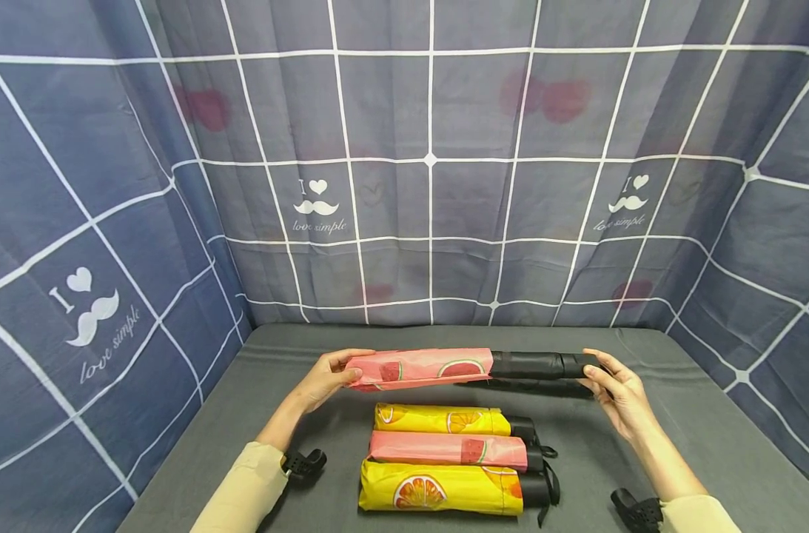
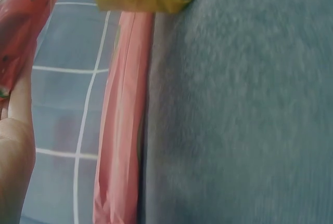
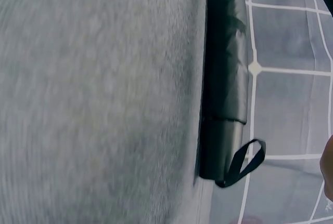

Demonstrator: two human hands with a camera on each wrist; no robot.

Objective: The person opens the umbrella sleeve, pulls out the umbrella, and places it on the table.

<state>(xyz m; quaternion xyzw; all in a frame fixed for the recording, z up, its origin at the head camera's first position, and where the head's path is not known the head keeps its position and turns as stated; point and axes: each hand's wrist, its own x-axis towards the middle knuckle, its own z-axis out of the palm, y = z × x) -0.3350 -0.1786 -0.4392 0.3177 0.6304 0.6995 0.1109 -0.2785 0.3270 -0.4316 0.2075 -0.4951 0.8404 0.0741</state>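
Between my two hands is a folding umbrella, held level above the grey cloth. A pink watermelon-print sleeve [image 1: 420, 367] covers its left part, and the black umbrella [image 1: 531, 365] shows bare on the right. My left hand [image 1: 320, 379] pinches the left end of the sleeve. My right hand [image 1: 616, 392] grips the black right end with thumb and fingers. In the left wrist view, a long pink sleeve [image 2: 122, 130] lies on the cloth beyond the left hand. In the right wrist view, a black umbrella [image 3: 227, 68] with a strap loop lies on the cloth.
Nearer me lie three sleeved umbrellas in a row: a yellow one [image 1: 437, 420], a pink one [image 1: 447, 448] and a larger-looking yellow one [image 1: 440, 487], black ends to the right. Grey cloth [image 1: 697, 385] covers the table. A blue checked curtain [image 1: 391, 266] hangs behind and at both sides.
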